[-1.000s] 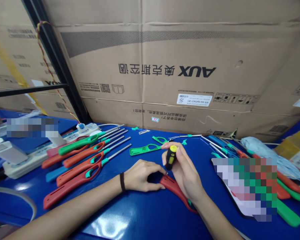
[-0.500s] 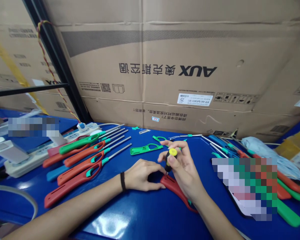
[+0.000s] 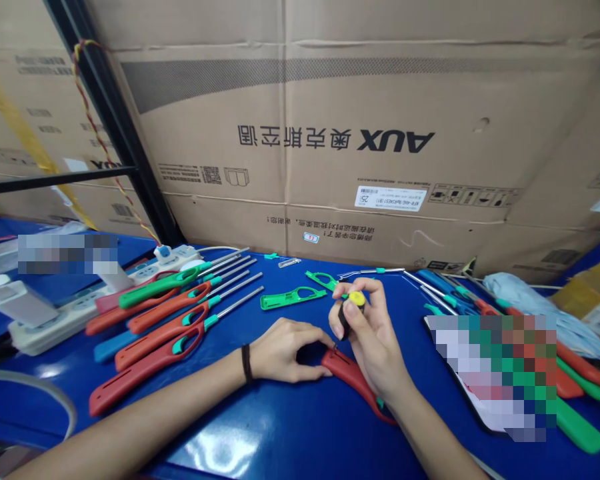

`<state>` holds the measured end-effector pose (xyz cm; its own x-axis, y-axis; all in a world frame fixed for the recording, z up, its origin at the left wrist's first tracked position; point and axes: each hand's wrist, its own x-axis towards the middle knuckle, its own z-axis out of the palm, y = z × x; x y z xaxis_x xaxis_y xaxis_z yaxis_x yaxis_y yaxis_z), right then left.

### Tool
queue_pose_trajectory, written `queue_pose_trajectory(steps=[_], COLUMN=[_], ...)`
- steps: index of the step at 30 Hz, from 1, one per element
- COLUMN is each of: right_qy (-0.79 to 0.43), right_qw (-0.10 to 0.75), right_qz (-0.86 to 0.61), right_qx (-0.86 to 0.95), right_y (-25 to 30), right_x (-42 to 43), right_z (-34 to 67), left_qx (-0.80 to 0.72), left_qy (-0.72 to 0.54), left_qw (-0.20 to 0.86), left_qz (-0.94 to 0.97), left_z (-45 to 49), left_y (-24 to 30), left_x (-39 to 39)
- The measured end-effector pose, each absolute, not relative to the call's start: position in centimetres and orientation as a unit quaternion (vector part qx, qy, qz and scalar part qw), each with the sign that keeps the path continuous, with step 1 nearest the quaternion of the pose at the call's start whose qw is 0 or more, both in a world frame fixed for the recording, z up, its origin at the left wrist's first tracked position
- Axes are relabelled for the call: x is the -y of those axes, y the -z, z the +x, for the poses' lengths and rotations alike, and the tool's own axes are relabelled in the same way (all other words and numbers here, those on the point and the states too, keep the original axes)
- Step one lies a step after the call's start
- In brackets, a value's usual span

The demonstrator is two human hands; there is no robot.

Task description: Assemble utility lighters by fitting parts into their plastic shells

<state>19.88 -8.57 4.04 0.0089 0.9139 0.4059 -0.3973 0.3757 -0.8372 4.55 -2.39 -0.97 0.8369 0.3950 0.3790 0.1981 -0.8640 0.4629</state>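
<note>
My right hand (image 3: 375, 340) grips a short screwdriver (image 3: 351, 313) with a black and yellow handle. Its shaft points down at the end of a red gas lighter (image 3: 350, 373), though whether the tip touches a screw cannot be made out. Thumb and fingers of my left hand (image 3: 290, 350) are closed round that same end, holding the lighter against the blue table. My right hand and forearm hide part of the lighter's trigger end. Just beyond lie a green lighter half-shell (image 3: 293, 298) and another green shell piece (image 3: 323, 279), partly behind my right fingers.
At left, several assembled lighters (image 3: 150, 380) lie beside a white power strip (image 3: 75, 313). To the right are a pale, partly blurred flat item (image 3: 460, 373) and more lighters (image 3: 580, 427). A large carton (image 3: 330, 87) stands behind the table. Small metal parts (image 3: 290, 263) lie near it.
My right hand has shifted slightly right, and the screwdriver handle has turned and tilted in its fingers. My left hand and the red lighter stay where they were.
</note>
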Motion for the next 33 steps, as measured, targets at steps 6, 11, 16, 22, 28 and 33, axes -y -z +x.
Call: queue_pose_trajectory(steps=[6,11,16,22,28,33], right_qy=[-0.496,-0.443,-0.485,-0.410,-0.296,-0.224], right_qw=[0.639,0.674,0.657,0.638,0.678,0.717], right_qz=[-0.274,-0.273,-0.268,-0.312,-0.324,-0.349], right_qx=[0.520,0.525,0.511,0.572,0.589,0.561], right_y=[-3.84,-3.51,-3.70,-3.64,-3.88,-4.07], right_x=[8.24,8.06,8.18,8.10,8.16,8.74], right_z=[20.10,19.82,20.01,20.17,20.20,19.49], left_qx=[-0.157,-0.151,-0.155,-0.163,-0.171,-0.175], left_qy=[-0.242,-0.248,-0.242,-0.245,-0.240,-0.222], left_qw=[0.212,0.200,0.209,0.200,0.202,0.200], left_qz=[0.934,0.936,0.935,0.935,0.934,0.938], left_z=[4.58,4.57,4.55,4.56,4.68,4.79], left_y=[0.94,1.06,0.95,1.00,0.75,0.43], left_x=[2.38,2.36,2.36,2.39,2.51,2.59])
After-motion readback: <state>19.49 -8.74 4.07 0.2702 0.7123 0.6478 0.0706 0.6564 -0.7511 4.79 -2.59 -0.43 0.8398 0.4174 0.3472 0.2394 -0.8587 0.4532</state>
